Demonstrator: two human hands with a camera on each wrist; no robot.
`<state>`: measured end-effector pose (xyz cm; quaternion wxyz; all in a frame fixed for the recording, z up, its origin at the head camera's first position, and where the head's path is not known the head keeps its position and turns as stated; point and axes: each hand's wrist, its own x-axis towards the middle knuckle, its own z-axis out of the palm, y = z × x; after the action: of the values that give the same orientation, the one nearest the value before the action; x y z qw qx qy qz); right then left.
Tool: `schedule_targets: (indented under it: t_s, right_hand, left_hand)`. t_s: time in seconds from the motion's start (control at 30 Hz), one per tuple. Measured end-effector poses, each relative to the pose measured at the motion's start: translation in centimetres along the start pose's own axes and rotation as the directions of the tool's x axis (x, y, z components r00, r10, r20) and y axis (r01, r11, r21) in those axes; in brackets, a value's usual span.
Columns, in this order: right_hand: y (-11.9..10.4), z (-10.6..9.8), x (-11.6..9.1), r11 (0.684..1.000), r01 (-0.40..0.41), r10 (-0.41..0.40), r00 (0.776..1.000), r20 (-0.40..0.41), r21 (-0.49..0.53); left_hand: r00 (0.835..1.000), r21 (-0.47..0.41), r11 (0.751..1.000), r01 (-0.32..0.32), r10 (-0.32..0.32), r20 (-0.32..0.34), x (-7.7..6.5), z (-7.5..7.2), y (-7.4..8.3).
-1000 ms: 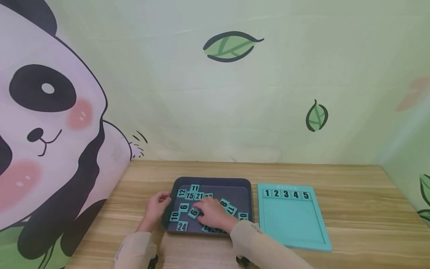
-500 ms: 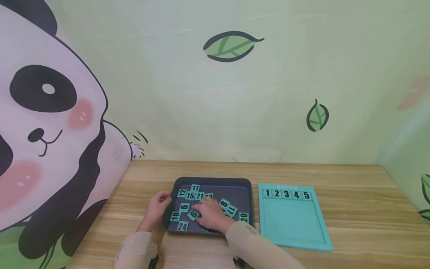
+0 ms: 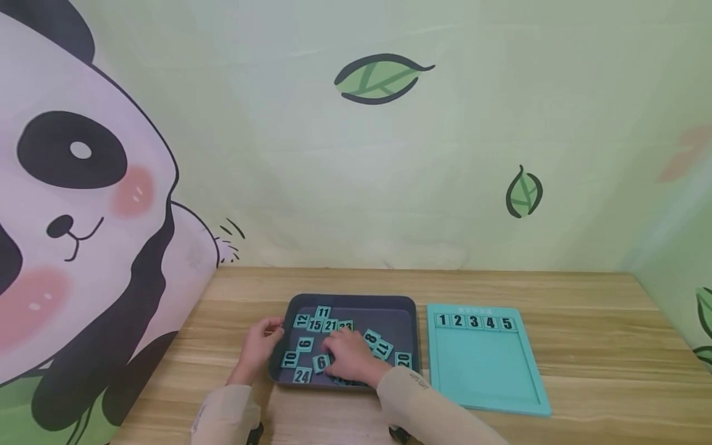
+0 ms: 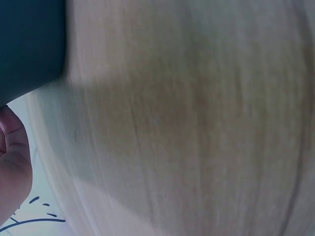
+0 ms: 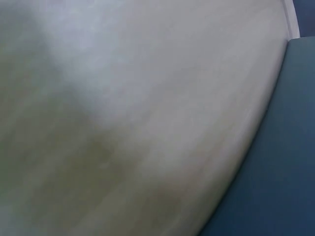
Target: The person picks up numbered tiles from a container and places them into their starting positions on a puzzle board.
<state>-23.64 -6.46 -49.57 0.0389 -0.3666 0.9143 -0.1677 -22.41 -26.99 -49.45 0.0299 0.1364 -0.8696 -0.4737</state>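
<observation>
head view: the right hand [image 3: 353,357] is over the dark tray [image 3: 384,311], fingers bent; whether they pinch anything, i cannot tell. at its fingertips, touching or just beside, lies the tile marked 6 [image 3: 321,363], to the left of that hand; it looks nearly square, so no clear long axis, and slightly tilted. the right hand is nearer to it than the left hand [image 3: 258,346], whose finger and thumb meet the tray's left rim, grip unclear. farther out, right of the tray, the turquoise board [image 3: 483,371] carries tiles 1 to 5 [image 3: 474,321] on the worktop [image 3: 601,358].
</observation>
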Motion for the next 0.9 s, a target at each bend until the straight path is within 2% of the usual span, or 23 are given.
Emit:
schedule_targets:
  t_s: [0.27, 0.53, 0.9]
  right_hand:
    - [0.6, -0.9, -0.6, 0.998, 0.029, -0.026, 0.998, -0.052, 0.062]
    - [1.4, -3.4, -2.5, 0.997, 0.052, -0.049, 0.997, -0.068, 0.055]
    - [3.6, -6.0, -5.5, 0.996, -0.004, 0.012, 0.996, -0.093, 0.089]
  left_hand:
    - [1.000, -0.016, 1.000, -0.019, 0.019, -0.009, 0.0, 0.1, -0.1]
    - [1.000, -0.014, 1.000, -0.007, 0.007, 0.000, -0.1, 0.1, 0.0]
    - [0.999, -0.011, 1.000, 0.022, -0.022, 0.030, -0.3, -0.1, 0.4]
